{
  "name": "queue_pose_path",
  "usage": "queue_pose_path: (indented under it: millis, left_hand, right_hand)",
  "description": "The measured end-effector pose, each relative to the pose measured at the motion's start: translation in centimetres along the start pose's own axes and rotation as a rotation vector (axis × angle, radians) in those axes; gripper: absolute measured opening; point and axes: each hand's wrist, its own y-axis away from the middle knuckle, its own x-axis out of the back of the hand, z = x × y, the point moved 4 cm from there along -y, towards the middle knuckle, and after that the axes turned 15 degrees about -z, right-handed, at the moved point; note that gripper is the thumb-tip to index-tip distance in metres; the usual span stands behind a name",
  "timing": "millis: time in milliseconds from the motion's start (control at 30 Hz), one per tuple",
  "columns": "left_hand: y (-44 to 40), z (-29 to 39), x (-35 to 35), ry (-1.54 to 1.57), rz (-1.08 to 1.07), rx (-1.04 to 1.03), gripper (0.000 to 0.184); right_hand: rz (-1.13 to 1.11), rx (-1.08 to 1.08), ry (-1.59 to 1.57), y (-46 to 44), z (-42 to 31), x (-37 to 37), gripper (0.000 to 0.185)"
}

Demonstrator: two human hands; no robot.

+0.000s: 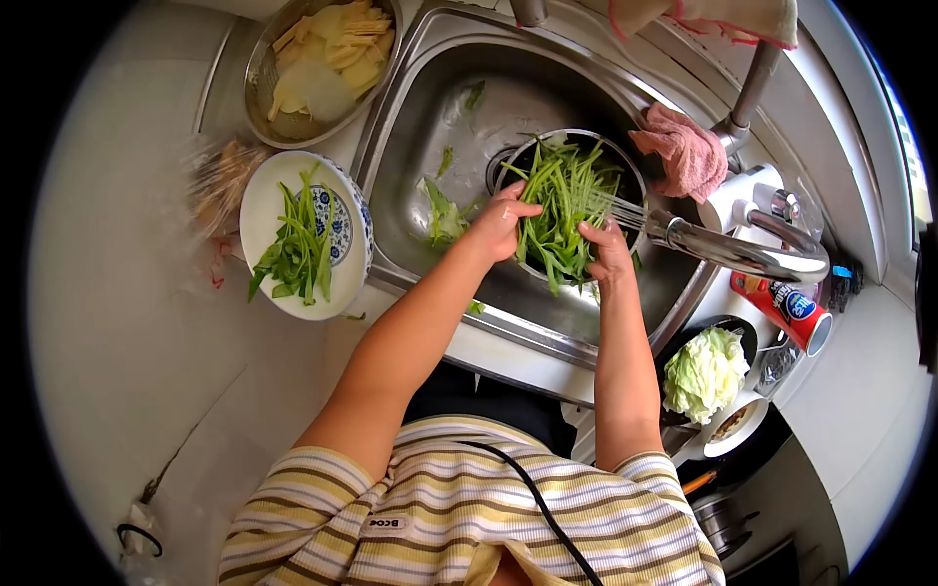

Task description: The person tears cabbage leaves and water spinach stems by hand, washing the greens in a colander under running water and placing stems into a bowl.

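Note:
Over the steel sink [410, 166], both hands grip a bunch of long-stemmed leafy greens [567, 210]. My left hand [503, 223] is closed on the left side of the bunch, thumb over the stems. On the right side my right hand [608, 249] is curled round the stems and leaves. Water streams from the faucet [743, 244] onto the greens near my right hand. Beneath the bunch is a round bowl with a metal rim [633, 161], its inside mostly covered. Loose leaves [445, 213] lie on the sink floor to the left.
Left of the sink, a patterned white bowl [259, 220] holds more greens; behind it a metal bowl [256, 83] holds pale yellow slices. A pink cloth [681, 151] hangs by the faucet base. Cabbage [708, 376] and a red can [787, 308] stand at the right.

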Motion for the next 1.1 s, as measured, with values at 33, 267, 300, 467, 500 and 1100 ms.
queue_pose_path:
  millis: [33,267,300,467,500,1100]
  left_hand:
    - [0.4,0.6,-1.0,-0.044,-0.035,-0.031,0.045]
    - [2.1,2.5,-5.6,-0.350,-0.034,-0.105,0.046]
    - [1.8,2.4,-5.7,-0.587,0.003,-0.122,0.046]
    - [-0.2,-1.5,-5.3,-1.569,0.177,-0.146,0.063]
    - [-0.2,-2.6,-6.1,-1.636,0.186,-0.002,0.070]
    - [-3.9,-5.2,0.2,-1.862,-0.011,0.726,0.049]
  right_hand:
    - [-0.052,0.041,0.006,0.1,-0.4,-0.3,0.054]
    - [-0.227,0.093,-0.082,0.7,-2.0,-0.4,0.057]
    - [-0.139,0.049,-0.023,0.6,-1.8,0.6,0.054]
    - [0.226,-0.035,0.665,-2.8,1.1,8.2,0.039]
    - [0.390,0.013,0.866,-2.3,0.5,8.5,0.036]
    - [0.230,0.266,1.660,-5.7,2.3,10.5,0.027]
